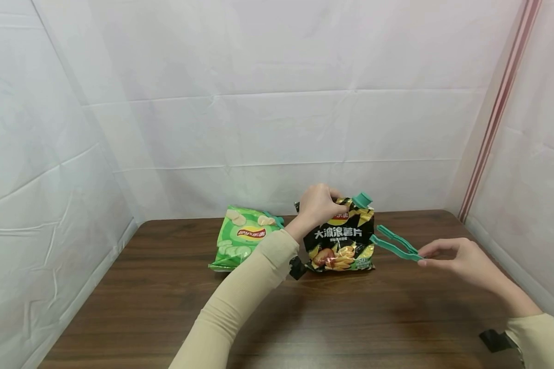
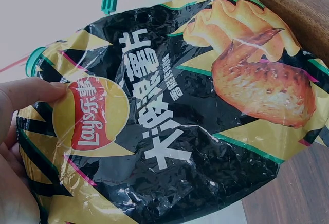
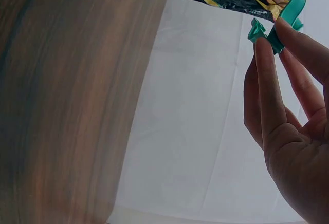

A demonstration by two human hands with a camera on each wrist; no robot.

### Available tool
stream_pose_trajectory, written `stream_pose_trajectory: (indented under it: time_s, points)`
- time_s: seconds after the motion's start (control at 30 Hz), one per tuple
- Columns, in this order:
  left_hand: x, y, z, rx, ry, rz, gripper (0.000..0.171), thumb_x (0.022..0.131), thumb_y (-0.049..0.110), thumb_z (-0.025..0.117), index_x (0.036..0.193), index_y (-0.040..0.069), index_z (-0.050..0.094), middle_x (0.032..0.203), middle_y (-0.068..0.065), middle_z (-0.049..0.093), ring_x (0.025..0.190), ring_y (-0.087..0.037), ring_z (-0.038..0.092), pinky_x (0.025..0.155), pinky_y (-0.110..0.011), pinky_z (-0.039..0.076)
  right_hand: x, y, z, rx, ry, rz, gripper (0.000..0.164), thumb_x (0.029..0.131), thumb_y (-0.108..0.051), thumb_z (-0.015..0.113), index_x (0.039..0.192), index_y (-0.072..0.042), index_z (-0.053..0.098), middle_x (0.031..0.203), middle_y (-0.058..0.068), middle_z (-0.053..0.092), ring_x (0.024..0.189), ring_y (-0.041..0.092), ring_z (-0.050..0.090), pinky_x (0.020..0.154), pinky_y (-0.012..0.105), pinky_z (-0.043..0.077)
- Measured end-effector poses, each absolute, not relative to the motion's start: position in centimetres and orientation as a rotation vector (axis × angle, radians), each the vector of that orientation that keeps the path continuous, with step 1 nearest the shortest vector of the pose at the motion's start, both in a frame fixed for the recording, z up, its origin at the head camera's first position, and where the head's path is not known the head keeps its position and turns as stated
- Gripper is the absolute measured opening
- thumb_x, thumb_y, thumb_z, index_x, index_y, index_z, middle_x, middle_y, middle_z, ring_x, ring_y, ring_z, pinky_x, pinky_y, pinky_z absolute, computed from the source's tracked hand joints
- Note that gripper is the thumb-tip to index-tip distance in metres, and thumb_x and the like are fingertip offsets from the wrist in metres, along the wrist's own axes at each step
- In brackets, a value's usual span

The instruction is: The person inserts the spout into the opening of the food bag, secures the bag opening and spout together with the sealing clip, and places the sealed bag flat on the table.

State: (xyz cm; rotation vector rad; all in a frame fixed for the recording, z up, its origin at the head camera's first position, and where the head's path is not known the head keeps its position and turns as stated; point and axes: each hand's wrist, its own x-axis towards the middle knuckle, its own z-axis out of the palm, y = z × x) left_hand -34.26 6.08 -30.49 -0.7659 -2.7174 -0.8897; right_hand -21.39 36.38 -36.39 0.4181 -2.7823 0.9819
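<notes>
My left hand grips the top edge of a black and gold Lay's potato chip bag, which stands on the table. In the left wrist view the thumb presses beside the bag's round logo; the other fingers are mostly hidden behind it. A teal round cap shows at the bag's upper right corner. To the bag's right, my right hand pinches one end of a teal bag clip between thumb and fingertips. The clip's two long arms are spread apart, pointing toward the bag.
A green Lay's chip bag leans at the left, partly behind the left forearm, with a teal piece at its upper right. The brown wooden table ends at a white sheet behind and at both sides.
</notes>
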Motion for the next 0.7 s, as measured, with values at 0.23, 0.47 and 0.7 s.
stream_pose_trajectory:
  time_s: [0.23,0.47,0.7]
  points:
    - [-34.2,6.0,-30.5,-0.757,-2.727,-0.896,0.019,0.08,0.031,0.075,0.097,0.022,0.077,0.092,0.005,0.075,0.05,-0.003,0.055,0.04,-0.017,0.031,-22.6,36.4,-36.2,0.392,-2.769,0.971,0.015,0.079,-0.037,0.075,0.092,-0.03,0.072,0.088,-0.01,0.072,0.089,-0.004,0.06,0.072,0.019,0.047]
    - [-34.2,6.0,-30.5,-0.759,-2.72,-0.899,0.018,0.08,0.031,0.075,0.096,0.022,0.078,0.09,0.005,0.075,0.05,-0.003,0.054,0.04,-0.017,0.032,-23.7,35.7,-36.2,0.363,-2.772,0.963,0.015,0.08,-0.04,0.074,0.092,-0.031,0.072,0.089,-0.009,0.071,0.087,-0.003,0.06,0.071,0.023,0.048]
    - [-34.2,6.0,-30.5,-0.756,-2.714,-0.891,0.018,0.079,0.031,0.075,0.095,0.022,0.078,0.089,0.005,0.075,0.049,-0.003,0.053,0.04,-0.016,0.03,-24.4,34.9,-35.9,0.378,-2.746,0.989,0.016,0.081,-0.039,0.074,0.093,-0.029,0.073,0.091,-0.008,0.071,0.09,0.002,0.062,0.071,0.024,0.049]
